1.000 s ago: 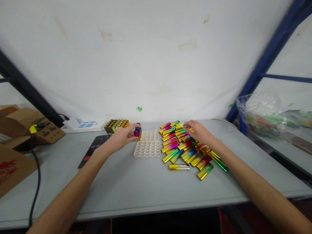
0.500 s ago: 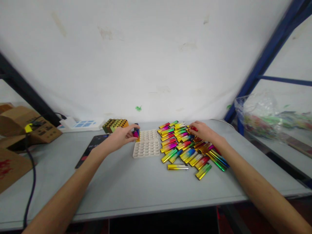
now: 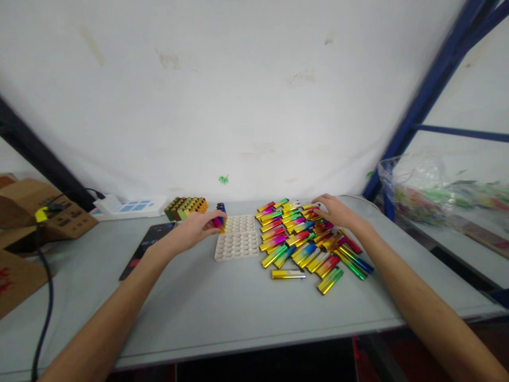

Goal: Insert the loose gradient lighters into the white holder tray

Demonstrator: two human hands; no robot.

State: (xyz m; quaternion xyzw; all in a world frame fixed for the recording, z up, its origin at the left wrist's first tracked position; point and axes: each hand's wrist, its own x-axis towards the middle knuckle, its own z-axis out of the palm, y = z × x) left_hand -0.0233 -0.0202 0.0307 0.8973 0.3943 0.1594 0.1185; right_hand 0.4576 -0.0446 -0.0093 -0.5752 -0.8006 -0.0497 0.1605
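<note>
At the left edge of a white tray with rows of holes [image 3: 237,249], my left hand [image 3: 194,232] pinches a pink-and-gold lighter [image 3: 219,223] held upright. Just behind it, a dark blue lighter [image 3: 221,208] stands at the tray's back left corner. My right hand [image 3: 333,210] reaches to the back right of a spread of shiny, two-coloured lighters [image 3: 300,237]. Its thumb and fingers are closed around a red-and-gold lighter [image 3: 311,213], partly hidden by the fingertips. Nearer the front, a gold-and-silver lighter [image 3: 288,274] lies apart from the others.
A block of upright gold and green lighters [image 3: 186,207] stands behind my left hand. Left of it are a phone [image 3: 145,249], a white power strip [image 3: 133,207], cardboard boxes [image 3: 47,207] and a black cable [image 3: 50,297]. A clear plastic bag [image 3: 417,191] sits beyond the blue frame at right.
My left hand has drawn slightly left and down, so the blue lighter behind it shows more. My right hand has shifted a little right and up at the back of the lighters.
</note>
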